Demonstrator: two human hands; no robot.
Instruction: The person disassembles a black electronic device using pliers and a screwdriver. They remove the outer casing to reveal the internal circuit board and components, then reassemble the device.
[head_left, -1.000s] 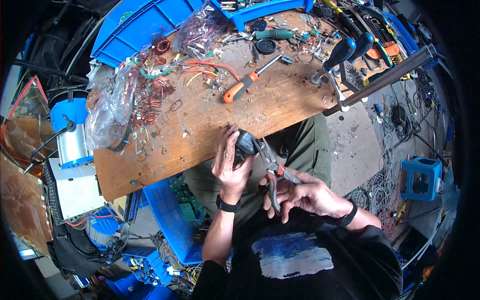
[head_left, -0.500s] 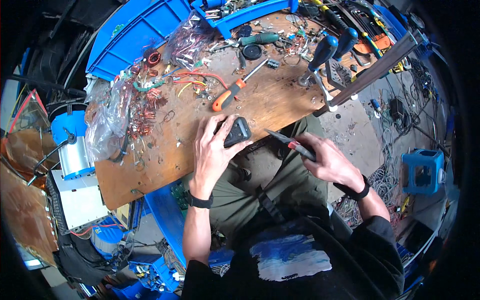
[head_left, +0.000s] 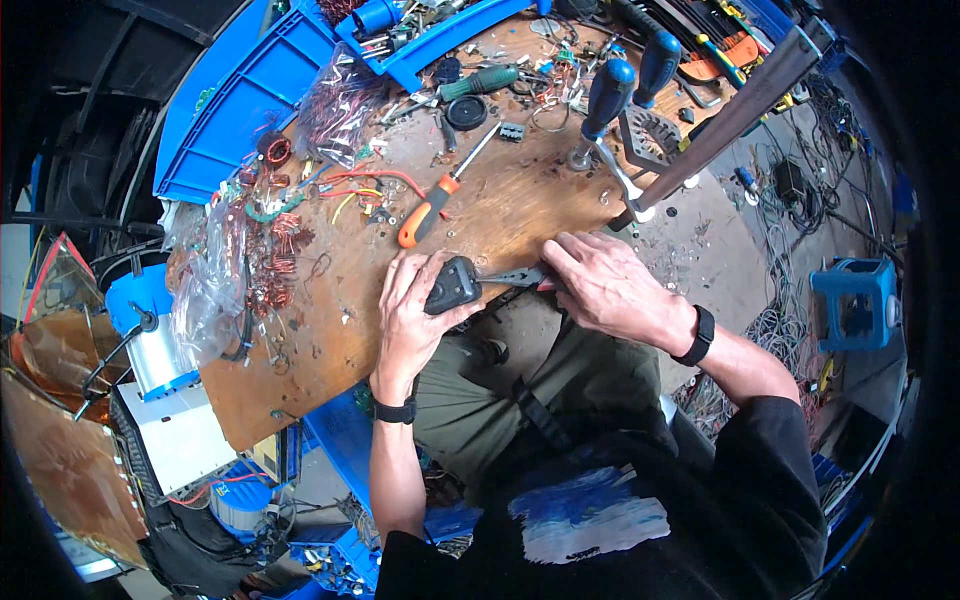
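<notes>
My left hand [head_left: 408, 305] is closed round a small black box-shaped part [head_left: 454, 284] at the near edge of the wooden bench. Its kind I cannot make out. From the right, my right hand [head_left: 612, 283] grips needle-nose pliers [head_left: 518, 277] with a touch of red on the handle. The plier tip meets the right side of the black part; whether the jaws pinch anything is too small to tell. Beyond my left hand lies an orange-and-black screwdriver [head_left: 428, 211], its shaft pointing to a small dark connector block [head_left: 512, 131].
Copper coils [head_left: 280, 240], plastic bags and loose wires cover the bench's left side. Blue bins [head_left: 225, 115] stand behind. At right, a clamp bar [head_left: 735, 125] and blue-handled clamps [head_left: 608, 100] rise from the bench edge. Cables and a blue stand [head_left: 855, 305] are on the floor.
My right hand has brought the pliers left and up to the black part, and their tip now meets it. The left hand keeps its hold, with the part slightly turned. The view has shifted.
</notes>
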